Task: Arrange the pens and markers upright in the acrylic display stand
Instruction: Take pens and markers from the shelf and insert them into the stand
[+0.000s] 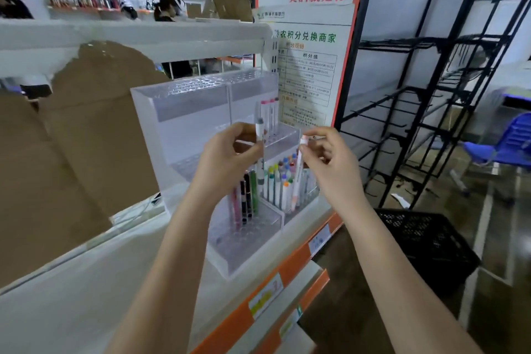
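Stocking is under way: each hand holds one marker upright in front of the stand (184, 112) on the shelf (86, 282). The left hand (227, 158) pinches a grey-capped marker (260, 135) near its top, fingers curled round the barrel. The right hand (324, 158) pinches an orange-tipped marker (297, 178) at its cap, its lower end among the markers standing in the lower right section. Judged next: lower each marker straight into a free hole, then release. Three markers stand on the middle tier; the top tier appears unfilled.
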`<state>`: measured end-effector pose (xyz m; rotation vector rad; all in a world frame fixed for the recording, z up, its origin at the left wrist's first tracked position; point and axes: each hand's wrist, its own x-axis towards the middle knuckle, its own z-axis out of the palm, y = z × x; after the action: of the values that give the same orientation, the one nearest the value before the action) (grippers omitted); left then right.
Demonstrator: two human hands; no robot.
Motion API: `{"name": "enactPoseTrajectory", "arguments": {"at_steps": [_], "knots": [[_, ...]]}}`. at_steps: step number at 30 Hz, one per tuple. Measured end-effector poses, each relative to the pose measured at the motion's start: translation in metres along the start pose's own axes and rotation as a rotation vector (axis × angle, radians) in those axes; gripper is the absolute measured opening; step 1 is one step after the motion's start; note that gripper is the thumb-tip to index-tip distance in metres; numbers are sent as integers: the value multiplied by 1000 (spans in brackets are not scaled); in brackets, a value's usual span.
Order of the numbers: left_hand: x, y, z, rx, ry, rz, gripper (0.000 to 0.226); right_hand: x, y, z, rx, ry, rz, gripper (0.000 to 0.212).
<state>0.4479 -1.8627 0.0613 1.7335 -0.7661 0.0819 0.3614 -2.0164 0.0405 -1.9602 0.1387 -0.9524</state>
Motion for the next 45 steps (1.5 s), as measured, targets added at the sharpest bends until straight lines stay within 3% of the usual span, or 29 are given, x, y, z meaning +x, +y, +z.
{"name": "enactPoseTrajectory", "arguments": {"at_steps": [10,14,22,27,30,35,38,45], "knots": [[85,-27,23,16,225,17,25,107,51,19,109,109,-148,19],[100,-41,33,113,282,-23,15,143,68,34,90,105,-278,18],[118,-38,40,205,453,-49,13,192,87,69,162,-100,-440,17],[123,-38,39,184,553,-46,17,201,97,77,145,-237,-425,16],[125,-41,42,188,572,-54,18,201,104,80,146,-289,-408,16],[127,-45,45,193,572,-65,20,202,112,87,-19,-142,-560,14],[127,-47,46,168,560,-68,11,207,113,87,-101,-107,-629,14],[125,-44,46,149,541,-72,15,212,105,94,-222,-91,-686,15]]}}
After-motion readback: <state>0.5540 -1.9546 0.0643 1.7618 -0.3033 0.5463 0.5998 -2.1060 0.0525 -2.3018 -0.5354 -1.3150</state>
